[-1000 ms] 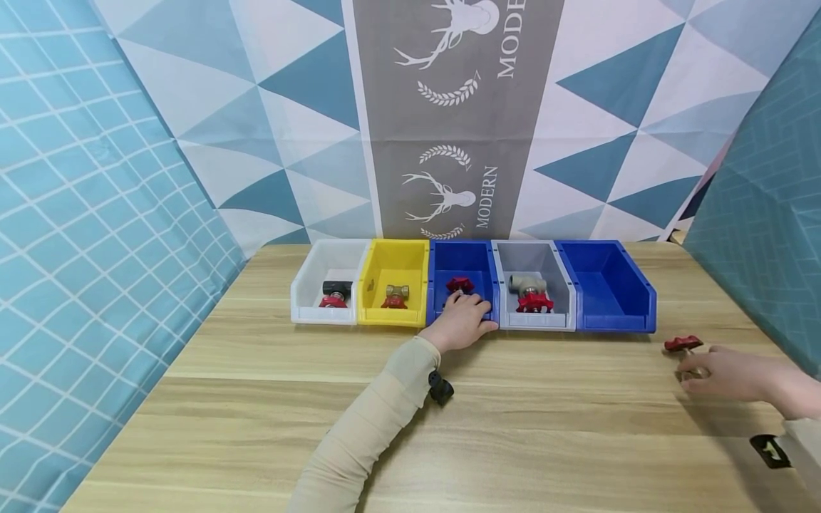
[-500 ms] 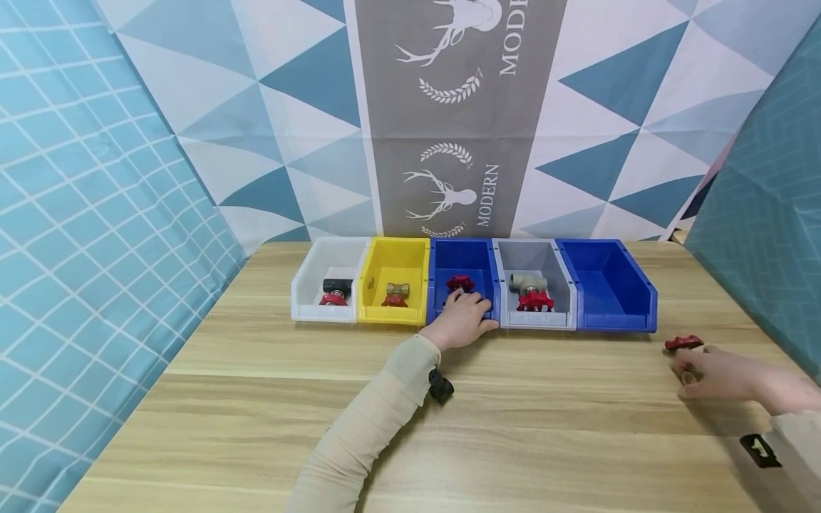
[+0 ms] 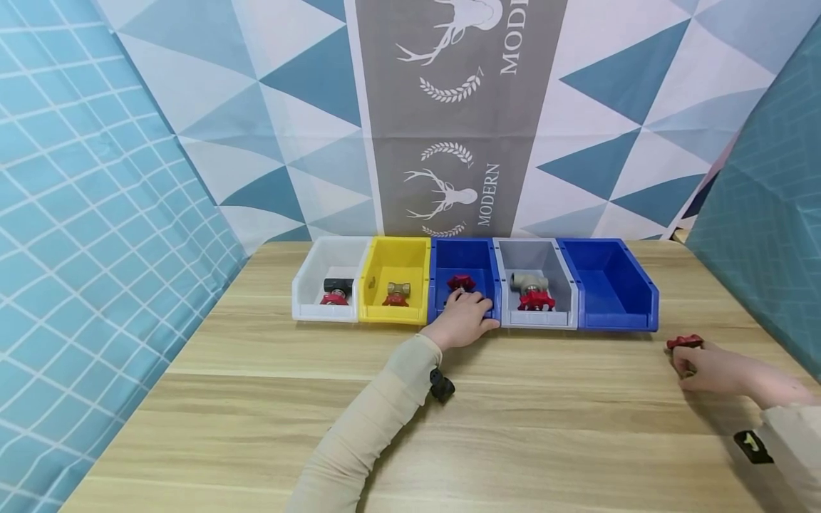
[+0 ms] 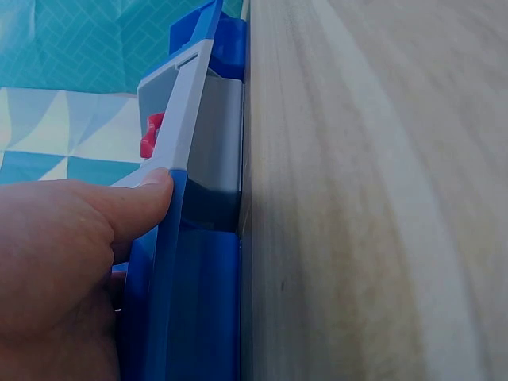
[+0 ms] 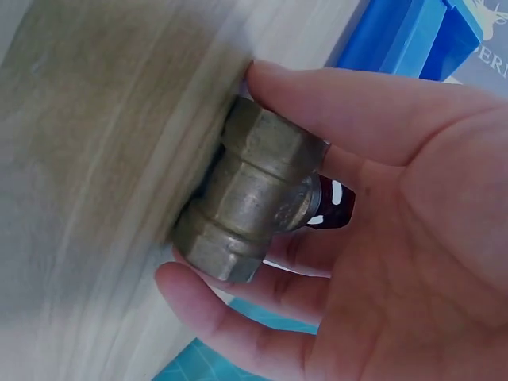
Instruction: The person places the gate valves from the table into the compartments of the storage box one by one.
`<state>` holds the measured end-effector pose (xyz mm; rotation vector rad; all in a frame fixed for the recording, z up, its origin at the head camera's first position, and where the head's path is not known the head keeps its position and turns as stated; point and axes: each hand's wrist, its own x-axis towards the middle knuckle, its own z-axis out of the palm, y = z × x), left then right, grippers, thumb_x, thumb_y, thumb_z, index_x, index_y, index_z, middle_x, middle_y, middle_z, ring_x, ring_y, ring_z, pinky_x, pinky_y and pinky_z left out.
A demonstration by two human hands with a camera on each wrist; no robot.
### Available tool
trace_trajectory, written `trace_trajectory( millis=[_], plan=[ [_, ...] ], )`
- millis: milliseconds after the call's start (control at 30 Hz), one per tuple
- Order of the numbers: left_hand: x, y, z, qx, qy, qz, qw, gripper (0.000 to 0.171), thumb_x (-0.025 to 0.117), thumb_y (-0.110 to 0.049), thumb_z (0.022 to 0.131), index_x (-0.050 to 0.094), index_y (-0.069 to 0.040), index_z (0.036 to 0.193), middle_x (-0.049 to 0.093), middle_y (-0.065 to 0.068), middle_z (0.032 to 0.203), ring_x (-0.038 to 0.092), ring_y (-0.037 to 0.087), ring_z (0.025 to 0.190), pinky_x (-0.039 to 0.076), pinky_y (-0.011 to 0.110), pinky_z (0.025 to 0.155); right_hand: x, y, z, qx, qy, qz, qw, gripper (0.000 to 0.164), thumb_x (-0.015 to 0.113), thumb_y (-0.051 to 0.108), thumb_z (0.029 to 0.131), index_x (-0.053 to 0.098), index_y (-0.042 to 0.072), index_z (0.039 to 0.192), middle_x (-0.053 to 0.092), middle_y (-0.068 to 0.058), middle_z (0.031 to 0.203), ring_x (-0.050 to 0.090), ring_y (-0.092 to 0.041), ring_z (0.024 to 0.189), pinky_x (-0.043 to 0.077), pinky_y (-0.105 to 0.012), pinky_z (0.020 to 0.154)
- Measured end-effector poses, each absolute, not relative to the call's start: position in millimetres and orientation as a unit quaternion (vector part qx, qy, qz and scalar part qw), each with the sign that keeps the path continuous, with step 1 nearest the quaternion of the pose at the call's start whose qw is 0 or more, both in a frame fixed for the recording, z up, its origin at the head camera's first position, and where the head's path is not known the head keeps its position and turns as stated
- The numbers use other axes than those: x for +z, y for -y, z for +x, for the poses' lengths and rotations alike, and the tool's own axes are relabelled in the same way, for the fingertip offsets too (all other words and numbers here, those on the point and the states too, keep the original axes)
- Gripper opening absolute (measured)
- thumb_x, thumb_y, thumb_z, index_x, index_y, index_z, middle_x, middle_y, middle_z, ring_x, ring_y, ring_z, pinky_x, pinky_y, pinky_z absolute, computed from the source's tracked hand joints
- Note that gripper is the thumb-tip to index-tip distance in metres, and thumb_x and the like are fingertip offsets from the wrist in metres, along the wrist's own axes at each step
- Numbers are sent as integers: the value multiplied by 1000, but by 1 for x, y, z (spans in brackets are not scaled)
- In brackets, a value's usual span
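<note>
My right hand (image 3: pixel 712 369) grips a brass valve with a red handwheel (image 3: pixel 684 341) on the right of the table. In the right wrist view, thumb and fingers close around the valve's brass body (image 5: pixel 246 190), low over the wood. My left hand (image 3: pixel 458 320) reaches over the front wall of the middle blue bin (image 3: pixel 465 256). Its thumb rests on the bin's rim in the left wrist view, and the other fingers go inside, mostly hidden. Beyond those fingertips a red handwheel valve (image 3: pixel 460 283) lies in that bin; I cannot tell whether they hold it.
The bins stand side by side along the back. A white bin (image 3: pixel 301 292), a yellow bin (image 3: pixel 400 260) and a grey bin (image 3: pixel 526 253) each hold a red-handled valve. At the right end stands another blue bin (image 3: pixel 599 278). Patterned cloth hangs behind and at both sides.
My right hand has shifted slightly left, and its fingers have closed further around the brass valve. The left hand stays in place at the middle blue bin.
</note>
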<state>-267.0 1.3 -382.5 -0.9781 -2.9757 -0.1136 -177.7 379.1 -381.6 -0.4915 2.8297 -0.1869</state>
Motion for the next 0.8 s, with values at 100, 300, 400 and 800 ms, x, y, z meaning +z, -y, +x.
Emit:
trace_trajectory(
  millis=[100, 300, 400, 800],
  plan=[
    [-382, -1, -267, -38, 949, -312, 2, 48, 35, -48, 86, 45, -17, 122, 44, 0, 122, 36, 19, 114, 15, 44, 100, -381, -379, -178, -62, -975, -179, 118, 27, 63, 12, 70, 36, 14, 67, 35, 5, 62, 33, -10, 57, 24, -22, 52],
    [-380, -1, -266, -42, 950, -310, -2, 49, 35, -48, 86, 45, -17, 122, 44, 1, 122, 36, 18, 115, 14, 44, 100, -383, -377, -178, -65, -978, -168, 107, 21, 58, 6, 71, 38, 13, 68, 35, 4, 61, 34, -11, 57, 24, -22, 51],
    [-380, -1, -265, -40, 949, -311, -1, 49, 35, -48, 86, 45, -17, 122, 44, 1, 122, 36, 19, 115, 14, 44, 100, -384, -378, -178, -67, -978, -168, 101, 21, 57, 5, 71, 38, 13, 67, 35, 4, 62, 34, -10, 57, 25, -22, 51],
    [-380, -1, -267, -40, 949, -312, 0, 49, 35, -48, 86, 45, -17, 123, 44, 1, 123, 36, 18, 114, 15, 44, 100, -377, -377, -175, -89, -976, -163, 117, 15, 50, -1, 69, 44, 12, 68, 38, 3, 62, 36, -12, 56, 26, -23, 51]
  ],
)
